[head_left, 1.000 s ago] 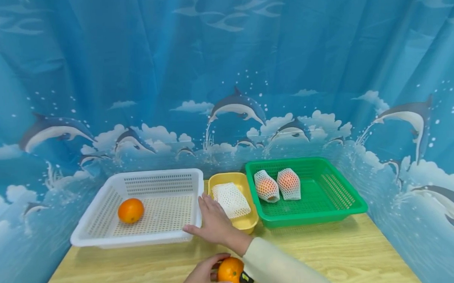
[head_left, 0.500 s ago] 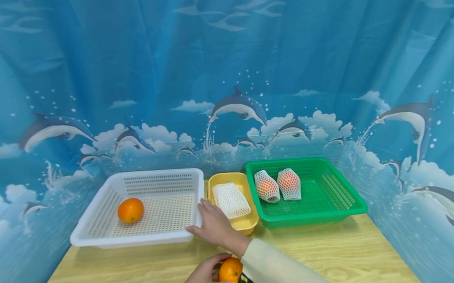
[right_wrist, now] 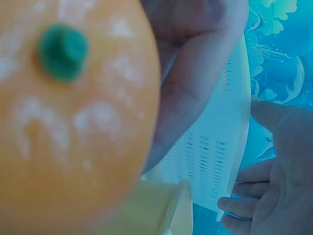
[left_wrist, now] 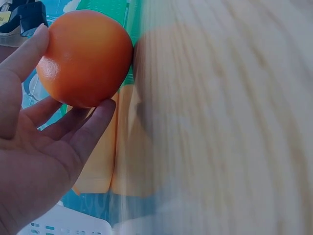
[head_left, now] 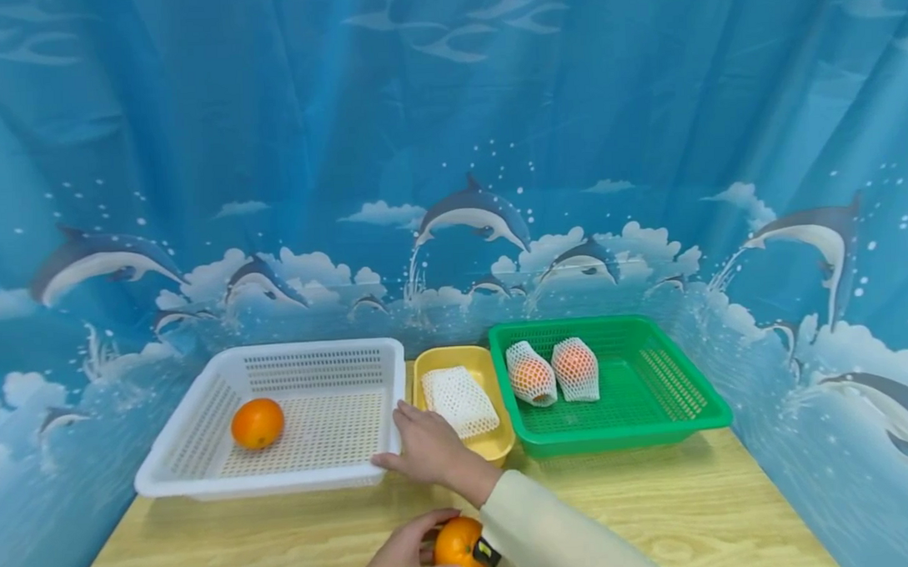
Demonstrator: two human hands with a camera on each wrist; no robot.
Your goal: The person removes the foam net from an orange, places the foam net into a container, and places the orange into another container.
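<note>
Near the table's front edge, my left hand (head_left: 403, 556) holds an orange (head_left: 457, 546) between thumb and fingertips. In the left wrist view this orange (left_wrist: 88, 58) sits close beside the wood surface; a green stem nub shows on it in the right wrist view. My right hand (head_left: 430, 451) reaches across and rests at the near right corner of the white basket (head_left: 281, 481), thumb at the front rim, fingers along the side. Its relaxed fingers (right_wrist: 244, 205) touch the rim in the right wrist view. Another orange (head_left: 257, 423) lies in that basket.
Right of the white basket stands a small yellow basket (head_left: 499, 442) with white foam nets (head_left: 460, 403) in it. A green basket (head_left: 654, 431) beyond holds two net-wrapped fruits (head_left: 532, 379). A dolphin-print curtain (head_left: 448, 108) hangs behind the wooden table (head_left: 656, 493).
My right hand's fingers have come slightly back and closer together at the white basket's rim. The left hand and its orange stay nearly in place.
</note>
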